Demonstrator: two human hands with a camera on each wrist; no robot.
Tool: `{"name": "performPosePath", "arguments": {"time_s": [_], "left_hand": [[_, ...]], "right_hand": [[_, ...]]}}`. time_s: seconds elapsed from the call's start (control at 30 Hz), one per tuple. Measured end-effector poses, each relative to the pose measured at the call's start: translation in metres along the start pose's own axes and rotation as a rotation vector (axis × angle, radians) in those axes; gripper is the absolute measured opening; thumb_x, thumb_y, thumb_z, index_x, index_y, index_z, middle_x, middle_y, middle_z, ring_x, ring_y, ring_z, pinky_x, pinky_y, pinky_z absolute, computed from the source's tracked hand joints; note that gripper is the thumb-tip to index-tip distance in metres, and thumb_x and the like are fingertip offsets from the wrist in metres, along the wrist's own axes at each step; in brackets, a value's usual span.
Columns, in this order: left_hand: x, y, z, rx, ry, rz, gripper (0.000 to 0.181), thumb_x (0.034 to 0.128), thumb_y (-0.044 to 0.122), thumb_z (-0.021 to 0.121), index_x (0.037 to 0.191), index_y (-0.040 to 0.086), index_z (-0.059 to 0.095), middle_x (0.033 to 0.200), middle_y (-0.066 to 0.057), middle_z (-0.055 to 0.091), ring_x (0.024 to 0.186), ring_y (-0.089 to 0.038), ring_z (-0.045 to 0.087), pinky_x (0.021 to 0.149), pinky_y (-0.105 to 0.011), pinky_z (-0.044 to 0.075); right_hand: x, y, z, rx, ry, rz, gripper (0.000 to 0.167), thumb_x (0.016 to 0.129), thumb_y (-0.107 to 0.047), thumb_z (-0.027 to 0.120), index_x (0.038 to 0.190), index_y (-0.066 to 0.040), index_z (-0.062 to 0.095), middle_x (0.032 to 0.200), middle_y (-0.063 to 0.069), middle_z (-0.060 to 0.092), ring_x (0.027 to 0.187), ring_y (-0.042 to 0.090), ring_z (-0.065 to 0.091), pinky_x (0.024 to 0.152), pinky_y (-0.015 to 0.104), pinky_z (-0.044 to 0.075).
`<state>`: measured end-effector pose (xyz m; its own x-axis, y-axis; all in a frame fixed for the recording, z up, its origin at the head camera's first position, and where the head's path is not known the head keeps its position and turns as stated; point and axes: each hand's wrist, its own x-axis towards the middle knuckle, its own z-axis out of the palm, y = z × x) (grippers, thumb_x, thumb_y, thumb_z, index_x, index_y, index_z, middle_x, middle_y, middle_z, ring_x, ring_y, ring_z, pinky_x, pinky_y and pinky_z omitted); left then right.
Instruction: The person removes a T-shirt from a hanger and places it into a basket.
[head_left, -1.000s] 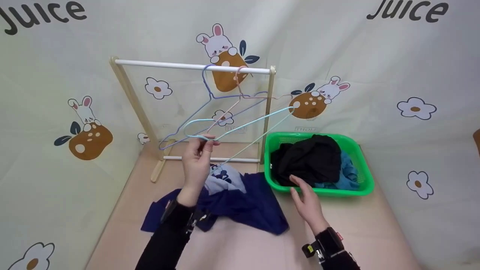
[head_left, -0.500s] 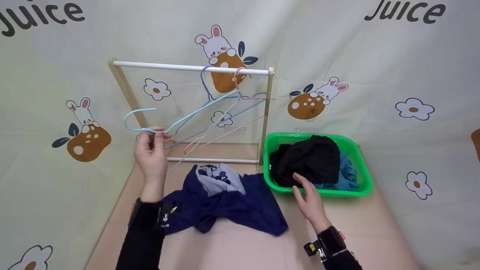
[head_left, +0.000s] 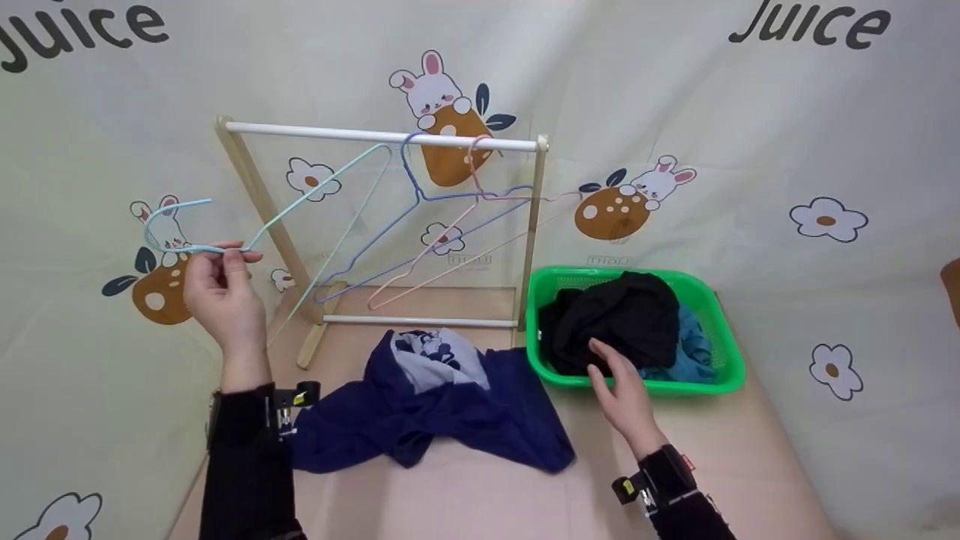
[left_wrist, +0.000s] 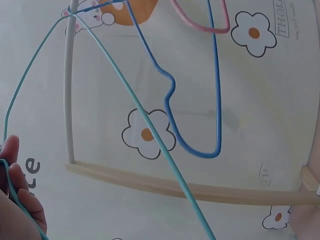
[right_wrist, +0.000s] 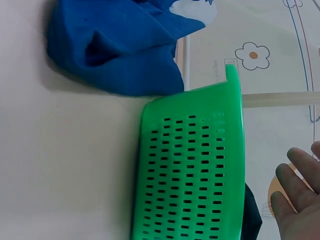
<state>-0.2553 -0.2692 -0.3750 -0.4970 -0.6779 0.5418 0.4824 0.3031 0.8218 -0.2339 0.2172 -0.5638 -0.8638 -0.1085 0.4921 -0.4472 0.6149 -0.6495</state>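
Note:
At the left of the head view, my left hand point(head_left: 227, 300) pinches a light-blue wire hanger point(head_left: 304, 196) at the neck below its hook. The hook points left, away from the rack. In the left wrist view the hanger point(left_wrist: 167, 152) crosses in front of the rack, and the fingers point(left_wrist: 31, 204) curl at its neck. My right hand point(head_left: 624, 394) hovers by the front rim of a green basket point(head_left: 694, 386), fingers extended, holding nothing. A navy and grey garment point(head_left: 450, 420) lies crumpled on the table between my forearms.
A rack with a white top bar point(head_left: 322, 133) and wooden posts stands at the back. A blue hanger point(head_left: 371, 244) and a pink hanger point(head_left: 442, 238) hang near its right end. Black cloth point(head_left: 622, 319) and teal cloth point(head_left: 694, 349) fill the basket. Printed curtains enclose the table point(head_left: 480, 495).
My left hand has carried the light-blue hanger leftward and slightly up, from before the rack's middle to beyond its left post. The right hand has barely moved.

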Motion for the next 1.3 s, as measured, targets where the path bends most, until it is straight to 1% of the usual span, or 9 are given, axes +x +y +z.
{"name": "performPosePath", "arguments": {"time_s": [0.2, 0.3, 0.4, 0.5, 0.63, 0.77, 0.93, 1.17, 1.3], "left_hand": [[0.013, -0.001, 0.000, 0.182, -0.054, 0.030, 0.021, 0.1009, 0.013, 0.057, 0.104, -0.006, 0.067, 0.085, 0.000, 0.066, 0.084, -0.009, 0.057, 0.076, -0.023, 0.041], [0.018, -0.005, 0.006, 0.286, -0.097, 0.068, 0.022, 0.1006, 0.014, 0.058, 0.104, -0.005, 0.069, 0.088, -0.006, 0.069, 0.084, -0.006, 0.057, 0.075, -0.020, 0.041], [0.022, -0.006, 0.017, 0.348, -0.145, 0.100, 0.021, 0.0993, 0.012, 0.060, 0.103, -0.006, 0.071, 0.092, -0.012, 0.073, 0.082, -0.004, 0.059, 0.074, -0.018, 0.043], [0.027, -0.002, 0.030, 0.385, -0.198, 0.078, 0.019, 0.0984, 0.012, 0.062, 0.104, -0.003, 0.073, 0.094, -0.012, 0.074, 0.080, -0.004, 0.060, 0.073, -0.017, 0.043], [0.035, 0.007, 0.047, 0.446, -0.266, 0.020, 0.022, 0.0988, 0.017, 0.062, 0.105, 0.000, 0.074, 0.098, -0.010, 0.074, 0.081, -0.008, 0.059, 0.072, -0.018, 0.041], [0.040, 0.014, 0.063, 0.512, -0.292, -0.009, 0.025, 0.0988, 0.024, 0.063, 0.104, 0.003, 0.076, 0.098, -0.010, 0.074, 0.079, -0.014, 0.056, 0.068, -0.022, 0.035], [0.044, 0.019, 0.081, 0.566, -0.317, -0.033, 0.027, 0.0987, 0.029, 0.063, 0.102, 0.006, 0.077, 0.094, -0.009, 0.072, 0.078, -0.014, 0.054, 0.067, -0.025, 0.034], [0.053, 0.028, 0.096, 0.665, -0.363, -0.071, 0.031, 0.0995, 0.035, 0.060, 0.105, 0.010, 0.077, 0.096, -0.007, 0.072, 0.081, -0.017, 0.056, 0.068, -0.027, 0.034], [0.056, 0.029, 0.101, 0.745, -0.414, -0.043, 0.033, 0.0998, 0.037, 0.059, 0.106, 0.010, 0.076, 0.098, -0.008, 0.072, 0.085, -0.022, 0.060, 0.067, -0.030, 0.034]], "right_hand": [[0.002, 0.001, -0.003, -0.016, 0.001, -0.013, 0.041, 0.099, -0.012, 0.061, 0.139, -0.004, 0.054, 0.136, 0.010, 0.059, 0.126, 0.029, 0.053, 0.102, 0.041, 0.038], [0.005, 0.000, -0.002, -0.024, -0.007, -0.029, 0.041, 0.099, -0.012, 0.060, 0.139, -0.004, 0.055, 0.135, 0.011, 0.059, 0.125, 0.030, 0.053, 0.102, 0.042, 0.039], [0.007, -0.003, 0.000, -0.024, -0.018, -0.041, 0.040, 0.100, -0.013, 0.060, 0.139, -0.005, 0.055, 0.134, 0.010, 0.060, 0.125, 0.029, 0.053, 0.102, 0.043, 0.040], [0.007, -0.006, 0.004, -0.023, -0.020, -0.055, 0.040, 0.099, -0.013, 0.060, 0.138, -0.005, 0.055, 0.134, 0.010, 0.060, 0.124, 0.029, 0.054, 0.101, 0.044, 0.041], [0.006, -0.010, 0.012, -0.015, -0.032, -0.071, 0.041, 0.098, -0.011, 0.061, 0.138, -0.005, 0.056, 0.133, 0.010, 0.061, 0.124, 0.029, 0.054, 0.101, 0.045, 0.042], [0.003, -0.014, 0.022, -0.004, -0.036, -0.075, 0.041, 0.096, -0.006, 0.064, 0.137, -0.004, 0.057, 0.132, 0.010, 0.062, 0.123, 0.029, 0.055, 0.099, 0.046, 0.043], [0.000, -0.020, 0.033, 0.013, -0.043, -0.073, 0.039, 0.096, -0.007, 0.063, 0.135, -0.002, 0.057, 0.130, 0.011, 0.063, 0.121, 0.030, 0.056, 0.098, 0.047, 0.044], [-0.008, -0.029, 0.047, 0.032, -0.082, -0.052, 0.040, 0.096, -0.010, 0.065, 0.134, -0.004, 0.058, 0.129, 0.010, 0.063, 0.121, 0.030, 0.056, 0.098, 0.048, 0.044], [-0.014, -0.030, 0.053, 0.042, -0.101, -0.041, 0.040, 0.096, -0.009, 0.064, 0.135, -0.005, 0.058, 0.130, 0.009, 0.063, 0.121, 0.029, 0.057, 0.099, 0.047, 0.044]]}}
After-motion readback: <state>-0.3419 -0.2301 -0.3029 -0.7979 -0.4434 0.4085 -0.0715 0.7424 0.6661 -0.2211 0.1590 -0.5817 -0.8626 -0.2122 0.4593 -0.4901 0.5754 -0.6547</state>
